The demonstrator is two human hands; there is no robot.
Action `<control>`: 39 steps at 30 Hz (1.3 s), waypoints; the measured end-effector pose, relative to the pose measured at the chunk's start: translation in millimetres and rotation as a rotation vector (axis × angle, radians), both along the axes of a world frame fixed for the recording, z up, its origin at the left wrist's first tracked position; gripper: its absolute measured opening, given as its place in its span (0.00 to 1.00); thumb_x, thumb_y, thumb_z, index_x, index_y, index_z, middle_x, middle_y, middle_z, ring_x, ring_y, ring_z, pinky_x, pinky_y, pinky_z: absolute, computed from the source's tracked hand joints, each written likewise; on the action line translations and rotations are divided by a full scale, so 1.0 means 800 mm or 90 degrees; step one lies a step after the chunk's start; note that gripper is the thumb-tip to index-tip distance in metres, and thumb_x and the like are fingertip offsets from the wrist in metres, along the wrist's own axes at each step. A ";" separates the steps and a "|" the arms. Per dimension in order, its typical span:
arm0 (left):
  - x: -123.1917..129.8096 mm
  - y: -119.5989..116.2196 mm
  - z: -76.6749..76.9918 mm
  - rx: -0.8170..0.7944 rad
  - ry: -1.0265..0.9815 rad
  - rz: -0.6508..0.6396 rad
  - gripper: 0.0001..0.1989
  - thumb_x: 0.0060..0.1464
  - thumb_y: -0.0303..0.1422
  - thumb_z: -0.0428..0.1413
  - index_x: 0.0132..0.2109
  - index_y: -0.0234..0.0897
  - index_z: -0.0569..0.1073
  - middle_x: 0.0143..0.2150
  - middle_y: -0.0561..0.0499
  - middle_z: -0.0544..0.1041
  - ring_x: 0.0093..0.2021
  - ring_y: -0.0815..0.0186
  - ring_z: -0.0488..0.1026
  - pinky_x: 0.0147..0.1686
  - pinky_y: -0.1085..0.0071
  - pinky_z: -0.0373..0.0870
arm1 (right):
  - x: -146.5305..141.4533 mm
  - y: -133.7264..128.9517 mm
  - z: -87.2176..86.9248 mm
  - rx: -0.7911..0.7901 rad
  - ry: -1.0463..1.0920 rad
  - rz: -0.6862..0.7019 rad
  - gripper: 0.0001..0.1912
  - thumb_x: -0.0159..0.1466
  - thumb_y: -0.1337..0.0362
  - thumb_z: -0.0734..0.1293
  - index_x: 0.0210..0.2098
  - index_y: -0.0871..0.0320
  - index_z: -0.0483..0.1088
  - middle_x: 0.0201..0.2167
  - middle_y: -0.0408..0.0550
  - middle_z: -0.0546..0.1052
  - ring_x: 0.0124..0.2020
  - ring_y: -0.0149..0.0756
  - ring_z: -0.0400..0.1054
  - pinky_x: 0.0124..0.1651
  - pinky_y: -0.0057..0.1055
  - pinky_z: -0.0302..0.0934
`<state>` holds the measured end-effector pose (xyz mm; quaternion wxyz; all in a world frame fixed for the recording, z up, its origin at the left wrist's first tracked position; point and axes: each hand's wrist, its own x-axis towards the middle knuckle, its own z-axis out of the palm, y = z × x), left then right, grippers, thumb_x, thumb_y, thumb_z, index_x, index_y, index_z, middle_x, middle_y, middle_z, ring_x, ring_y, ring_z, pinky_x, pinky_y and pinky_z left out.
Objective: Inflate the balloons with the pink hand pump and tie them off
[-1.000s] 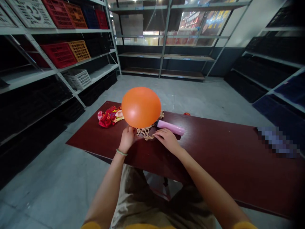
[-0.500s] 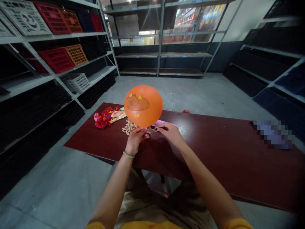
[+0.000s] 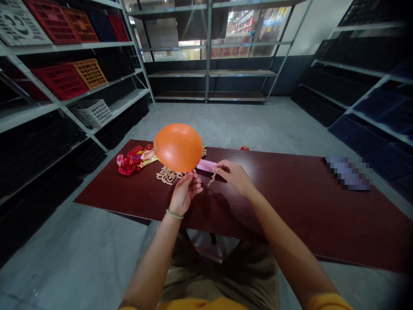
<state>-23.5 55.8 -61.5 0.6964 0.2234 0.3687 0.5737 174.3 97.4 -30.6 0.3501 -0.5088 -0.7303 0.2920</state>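
An inflated orange balloon sits above my left hand, whose thumb and fingers pinch its neck; the other fingers are loosely curled. To the right, my right hand pinches a short tan band, likely a rubber band, which dangles from its fingertips apart from the balloon. Behind the left hand lies a pile of similar tan bands, partly hidden by the balloon. A flat pink piece lies on the table beyond both hands. Left of the balloon are crumpled red and coloured pieces, perhaps uninflated balloons.
The dark red-brown table stretches across in front of me. A pixelated purple-grey object is at its right end. Something small and red shows at the far edge. Shelves with crates stand left; other racks stand behind.
The right hand has drawn away from the balloon's neck, and the tan band now hangs down from it. The balloon has turned, taking its printed animal mostly out of sight. The view has shifted right.
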 end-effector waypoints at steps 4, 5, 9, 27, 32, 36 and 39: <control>0.004 -0.007 0.000 -0.028 0.018 -0.029 0.15 0.49 0.40 0.65 0.35 0.33 0.73 0.31 0.50 0.77 0.26 0.72 0.74 0.29 0.74 0.76 | -0.001 -0.011 0.017 0.012 0.051 0.026 0.09 0.65 0.58 0.63 0.38 0.54 0.73 0.32 0.42 0.79 0.34 0.34 0.72 0.39 0.31 0.63; 0.004 -0.008 0.002 -0.021 0.049 -0.038 0.15 0.49 0.40 0.65 0.34 0.33 0.73 0.32 0.50 0.77 0.27 0.71 0.74 0.29 0.74 0.75 | 0.001 -0.015 0.023 0.043 0.040 0.026 0.08 0.65 0.59 0.63 0.38 0.54 0.72 0.33 0.43 0.79 0.34 0.34 0.72 0.39 0.32 0.63; -0.003 -0.008 0.015 0.038 0.240 -0.059 0.18 0.49 0.45 0.63 0.30 0.32 0.72 0.28 0.51 0.75 0.25 0.71 0.72 0.28 0.74 0.73 | 0.011 -0.030 0.059 0.259 -0.066 0.031 0.07 0.67 0.62 0.62 0.38 0.55 0.72 0.36 0.47 0.77 0.39 0.37 0.68 0.43 0.35 0.63; -0.029 -0.020 0.090 0.425 0.573 -0.354 0.19 0.65 0.42 0.45 0.34 0.36 0.74 0.27 0.51 0.72 0.28 0.67 0.67 0.34 0.71 0.63 | -0.017 -0.040 0.116 0.417 -0.289 0.199 0.12 0.68 0.63 0.61 0.34 0.53 0.76 0.31 0.43 0.78 0.37 0.35 0.68 0.45 0.33 0.58; -0.022 -0.025 0.094 0.420 0.536 -0.308 0.15 0.62 0.39 0.52 0.31 0.38 0.77 0.22 0.52 0.70 0.24 0.67 0.64 0.31 0.73 0.58 | -0.019 -0.041 0.118 0.288 -0.327 0.214 0.14 0.69 0.60 0.59 0.37 0.49 0.77 0.37 0.41 0.80 0.41 0.36 0.72 0.43 0.31 0.59; -0.014 -0.028 0.099 0.407 0.565 -0.288 0.14 0.59 0.36 0.55 0.27 0.37 0.76 0.21 0.53 0.70 0.23 0.68 0.62 0.28 0.72 0.55 | -0.019 -0.038 0.114 0.262 -0.356 0.223 0.13 0.69 0.58 0.60 0.39 0.46 0.77 0.35 0.38 0.80 0.37 0.34 0.73 0.37 0.30 0.56; -0.009 -0.029 0.092 0.400 0.640 -0.254 0.18 0.59 0.36 0.54 0.21 0.36 0.70 0.18 0.55 0.65 0.20 0.70 0.57 0.24 0.71 0.49 | -0.022 -0.035 0.112 0.273 -0.371 0.232 0.11 0.68 0.57 0.62 0.38 0.47 0.77 0.35 0.38 0.80 0.35 0.34 0.73 0.35 0.30 0.54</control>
